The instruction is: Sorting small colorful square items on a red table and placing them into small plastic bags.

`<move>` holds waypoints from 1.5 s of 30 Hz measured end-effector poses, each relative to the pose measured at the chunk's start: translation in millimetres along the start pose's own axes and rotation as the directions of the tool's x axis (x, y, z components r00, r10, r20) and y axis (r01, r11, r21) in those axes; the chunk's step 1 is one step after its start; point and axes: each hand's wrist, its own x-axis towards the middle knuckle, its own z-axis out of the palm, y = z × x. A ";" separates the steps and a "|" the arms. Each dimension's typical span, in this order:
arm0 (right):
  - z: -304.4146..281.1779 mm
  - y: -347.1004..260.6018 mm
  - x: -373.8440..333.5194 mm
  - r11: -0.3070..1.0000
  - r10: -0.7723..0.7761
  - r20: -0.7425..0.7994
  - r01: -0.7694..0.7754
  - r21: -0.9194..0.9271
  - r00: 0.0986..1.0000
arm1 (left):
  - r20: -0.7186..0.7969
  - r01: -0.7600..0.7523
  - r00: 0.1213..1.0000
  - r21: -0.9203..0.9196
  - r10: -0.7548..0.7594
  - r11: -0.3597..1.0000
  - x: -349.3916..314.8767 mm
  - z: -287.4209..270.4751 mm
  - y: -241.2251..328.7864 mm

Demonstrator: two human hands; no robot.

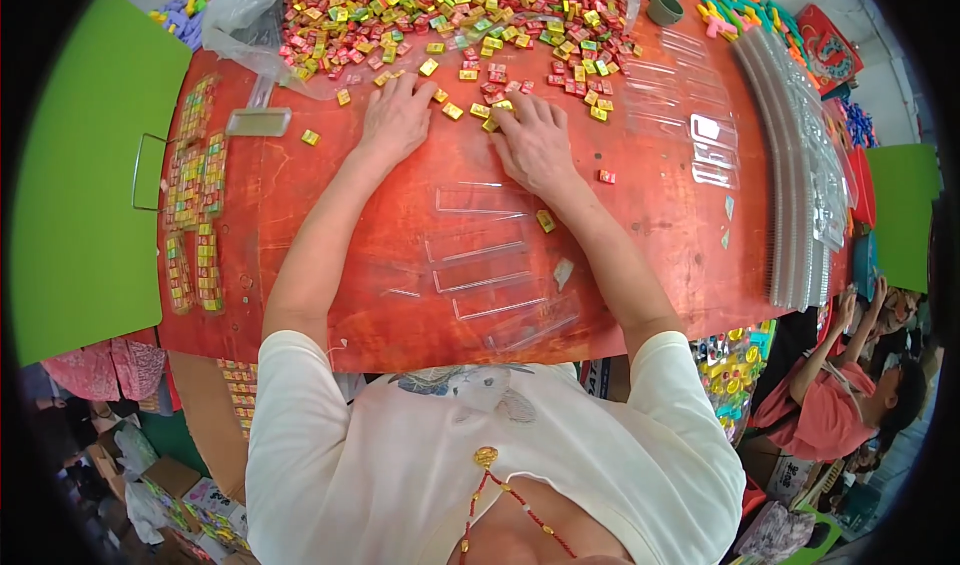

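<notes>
A big heap of small red, yellow and green candy-sized boxes (440,10) covers the far part of the red table (380,255). Both my arms reach to its near edge. My left hand (397,120) lies palm down, fingers apart, between a few loose yellow boxes (452,111). Further right, my right hand (538,145) bends its fingers over a small group of yellow boxes (480,111) and touches them; its fingers are apart, and the palm is hidden. Between my forearms lie several clear plastic trays (482,201) in an overlapping row.
Filled trays (196,185) line the left side, near an upright clear box (258,123). More clear trays (712,130) and long stacks of clear plastic (785,165) occupy the right. A grey-green cup (664,9) lies at the back. Another person (830,405) sits at right.
</notes>
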 end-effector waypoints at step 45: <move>10.4 -0.1 18.5 0.989 -0.003 0.063 0.013 -0.151 0.998 | 0.003 0.248 0.968 -0.095 -0.249 0.964 -42.6 -40.0 -9.9</move>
